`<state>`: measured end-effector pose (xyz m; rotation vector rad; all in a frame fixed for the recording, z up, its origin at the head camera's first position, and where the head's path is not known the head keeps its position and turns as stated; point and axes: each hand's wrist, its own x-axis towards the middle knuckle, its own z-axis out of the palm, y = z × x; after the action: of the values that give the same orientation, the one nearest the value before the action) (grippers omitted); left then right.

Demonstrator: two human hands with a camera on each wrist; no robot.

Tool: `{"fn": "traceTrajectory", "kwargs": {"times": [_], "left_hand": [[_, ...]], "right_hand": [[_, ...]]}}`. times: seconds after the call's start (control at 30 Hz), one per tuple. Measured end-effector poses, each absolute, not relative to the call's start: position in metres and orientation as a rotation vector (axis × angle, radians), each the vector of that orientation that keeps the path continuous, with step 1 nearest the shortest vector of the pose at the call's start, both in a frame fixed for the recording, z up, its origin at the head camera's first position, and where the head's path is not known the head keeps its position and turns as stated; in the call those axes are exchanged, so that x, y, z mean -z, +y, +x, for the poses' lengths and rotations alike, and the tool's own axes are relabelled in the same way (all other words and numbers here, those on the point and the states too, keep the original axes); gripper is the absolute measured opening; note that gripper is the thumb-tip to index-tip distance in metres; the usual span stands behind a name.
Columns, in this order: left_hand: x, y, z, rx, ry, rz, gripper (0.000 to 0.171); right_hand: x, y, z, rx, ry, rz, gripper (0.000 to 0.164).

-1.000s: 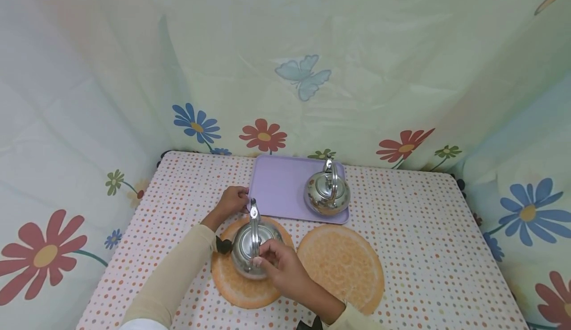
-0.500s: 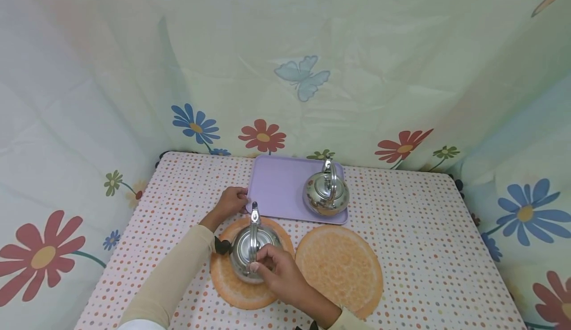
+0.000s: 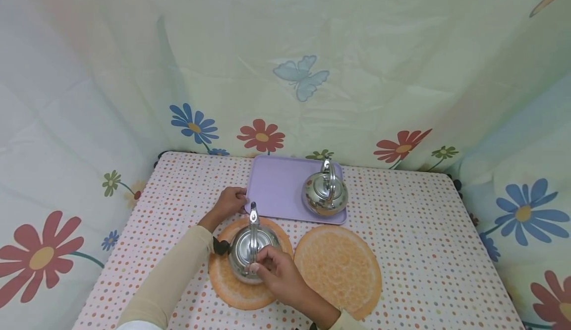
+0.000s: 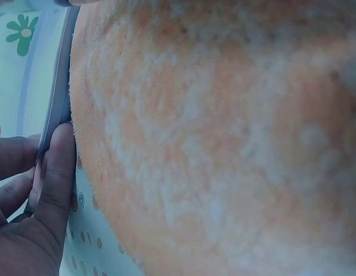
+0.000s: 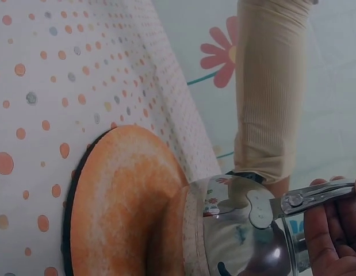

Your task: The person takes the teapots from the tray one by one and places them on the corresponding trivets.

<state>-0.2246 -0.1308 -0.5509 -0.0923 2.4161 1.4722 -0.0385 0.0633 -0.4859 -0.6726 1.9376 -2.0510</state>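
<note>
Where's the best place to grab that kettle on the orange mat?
Probably take the kettle by its handle, from above or the right: the handle arches upright over the lid, and the right hand pinches its near end.

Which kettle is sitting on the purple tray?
The farther kettle, at the right end of the purple tray; the nearer kettle is over the left orange mat.

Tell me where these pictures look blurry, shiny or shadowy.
Left wrist view: the orange mat is soft and out of focus, the left hand clearer; right wrist view: bright glare and curved reflections on the near kettle, a shadowy patch on the mat; head view: fairly even light, with glints on the far kettle too.
</note>
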Motion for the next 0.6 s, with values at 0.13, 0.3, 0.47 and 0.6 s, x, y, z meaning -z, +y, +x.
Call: {"fn": "traceTrajectory", "kwargs": {"times": [0.13, 0.3, 0.47, 0.6], "left_hand": [[0.5501, -0.1311, -0.2249, -1.452, 2.426, -0.094, 0.042], [0.5505, -0.1312, -0.225, -1.454, 2.433, -0.093, 0.041], [0.5509, -0.131, -0.2241, -1.466, 2.429, -0.101, 0.041], [0.5502, -0.1303, -0.2237, -1.458, 2.43, -0.093, 0.042]], "right_hand": [[0.4853, 0.0624, -0.0387, 2.035, 1.945, -0.655, 0.008], [0.4826, 0.0617, -0.0383, 2.015, 1.949, -0.611, 0.01], [0.4823, 0.0618, -0.039, 1.972, 1.976, -0.537, 0.016], [0.4829, 0.0662, -0.0407, 1.965, 1.97, -0.496, 0.018]]}}
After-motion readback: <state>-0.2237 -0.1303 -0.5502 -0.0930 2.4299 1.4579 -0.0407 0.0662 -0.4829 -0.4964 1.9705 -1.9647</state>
